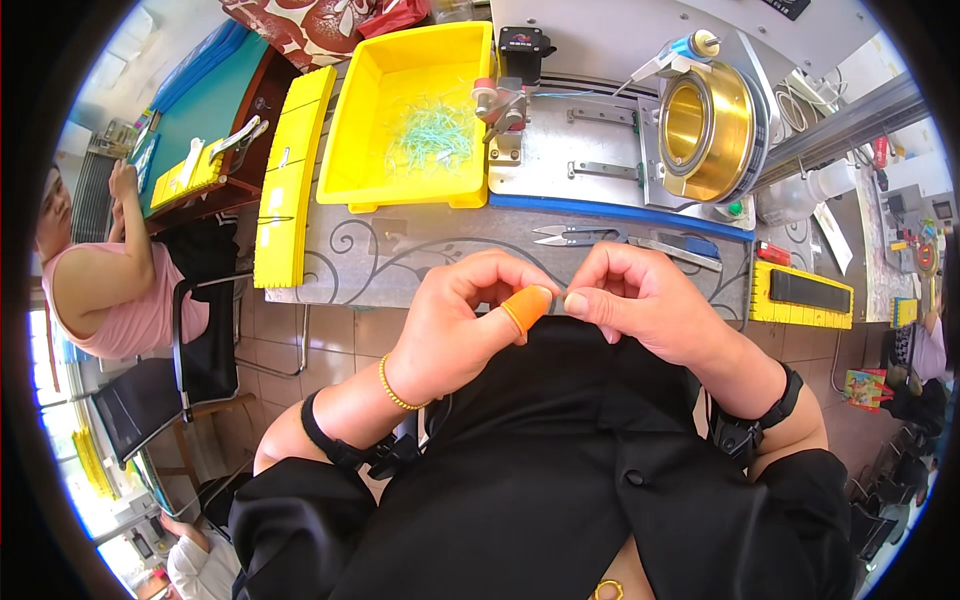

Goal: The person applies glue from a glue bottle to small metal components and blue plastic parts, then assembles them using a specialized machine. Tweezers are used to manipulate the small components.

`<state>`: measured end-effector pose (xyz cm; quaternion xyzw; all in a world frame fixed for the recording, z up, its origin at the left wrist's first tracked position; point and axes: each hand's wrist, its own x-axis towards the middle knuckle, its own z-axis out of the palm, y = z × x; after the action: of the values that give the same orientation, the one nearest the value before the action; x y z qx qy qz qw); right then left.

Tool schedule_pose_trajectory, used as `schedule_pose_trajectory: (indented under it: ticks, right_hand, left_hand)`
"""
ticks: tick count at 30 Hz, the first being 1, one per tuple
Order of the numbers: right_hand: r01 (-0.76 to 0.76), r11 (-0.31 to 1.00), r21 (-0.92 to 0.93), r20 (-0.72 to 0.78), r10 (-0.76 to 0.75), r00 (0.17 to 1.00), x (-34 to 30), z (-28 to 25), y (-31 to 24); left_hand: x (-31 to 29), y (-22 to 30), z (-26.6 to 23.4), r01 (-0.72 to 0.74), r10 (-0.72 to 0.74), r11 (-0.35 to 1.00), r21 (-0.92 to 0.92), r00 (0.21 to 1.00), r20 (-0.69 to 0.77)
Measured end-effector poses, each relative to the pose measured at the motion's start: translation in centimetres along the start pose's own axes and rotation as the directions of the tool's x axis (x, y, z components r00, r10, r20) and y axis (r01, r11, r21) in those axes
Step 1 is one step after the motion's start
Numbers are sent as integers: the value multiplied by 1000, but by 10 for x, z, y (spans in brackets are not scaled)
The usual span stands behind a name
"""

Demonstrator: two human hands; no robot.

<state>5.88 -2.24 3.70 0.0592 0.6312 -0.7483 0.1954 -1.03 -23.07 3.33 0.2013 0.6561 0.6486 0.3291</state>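
Observation:
My left hand (450,315) wears an orange finger cot (527,308) on its thumb, and a gold bead bracelet circles the wrist. Close beside it is my right hand (650,300), with thumb and index finger pinched together. The fingertips of both hands nearly meet just off the table's near edge. Both are closed; whatever sits between the fingers is too small to make out. Just beyond them on the table lie thread snips (578,236) with dark handles and a slim metal tool (680,252) beside them.
A yellow tray (345,150) with thin teal strands (437,135) stands at the far left of the table. Behind my right hand is a machine with a gold-coloured spool (720,130). Yellow toothed boards (290,190) lie at the left. A person (120,280) sits further left.

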Motion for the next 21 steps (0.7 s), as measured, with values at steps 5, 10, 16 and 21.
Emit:
schedule_pose_trajectory:
  ticks: [5,10,16,21]
  right_hand:
    - [-7,1000,6,7,7,1000,0,-1,0]
    - [-15,1000,5,12,15,1000,1,-5,5]
    - [-21,1000,-6,4,21,1000,2,-10,10]
    - [-24,1000,0,0,24,1000,3,-9,11]
  left_hand:
    - [1,0,-4,121,-120,984,-131,993,18]
    - [2,-3,-11,120,-127,948,-294,992,-3]
    - [4,3,-15,130,-152,942,-309,987,-48]
    - [4,1,-17,114,-113,922,-369,993,23]
